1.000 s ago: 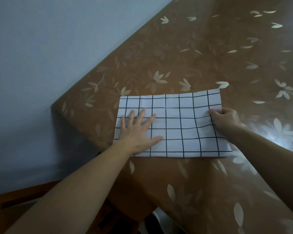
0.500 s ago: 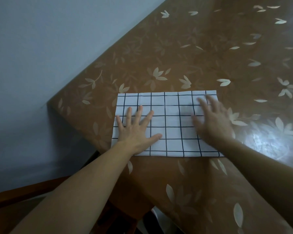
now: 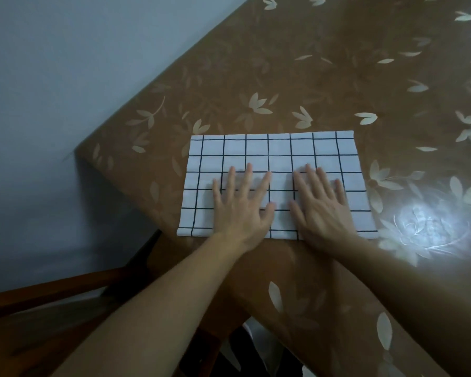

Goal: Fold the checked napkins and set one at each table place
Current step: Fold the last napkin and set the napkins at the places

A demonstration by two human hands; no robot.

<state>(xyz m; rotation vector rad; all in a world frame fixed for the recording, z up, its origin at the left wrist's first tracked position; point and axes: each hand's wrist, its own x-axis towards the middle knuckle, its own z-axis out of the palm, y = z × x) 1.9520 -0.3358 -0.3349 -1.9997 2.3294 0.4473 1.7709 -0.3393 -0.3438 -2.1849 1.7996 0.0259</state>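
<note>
1. The checked napkin (image 3: 256, 156) lies flat on the desk (image 3: 310, 63). It's a white rectangle with dark grid lines, and its long side runs left to right.
2. It sits close to the desk's near-left corner, with its own near-left corner pretty much at the desk's near edge.
3. The left hand (image 3: 239, 210) is palm down on the napkin, a bit left of the middle. The fingers are straight and spread, pressing flat and gripping nothing.
4. Same deal with the right hand (image 3: 321, 210): flat, fingers out, resting on the cloth right of the middle. It looks a little blurry, but nothing is pinched.
5. The two thumbs are near each other but apart, with a strip of napkin showing between them.
6. Both wrists cross the napkin's near edge, so that edge is partly hidden.
7. The desk top is brown with pale leaf shapes. A bright patch of glare (image 3: 430, 229) sits just off the napkin's near-right corner.
8. A plain pale wall (image 3: 65, 77) runs along the desk's left edge.
9. Some brown wooden frame (image 3: 52, 289) shows below the near edge. I can't tell what it is.
</note>
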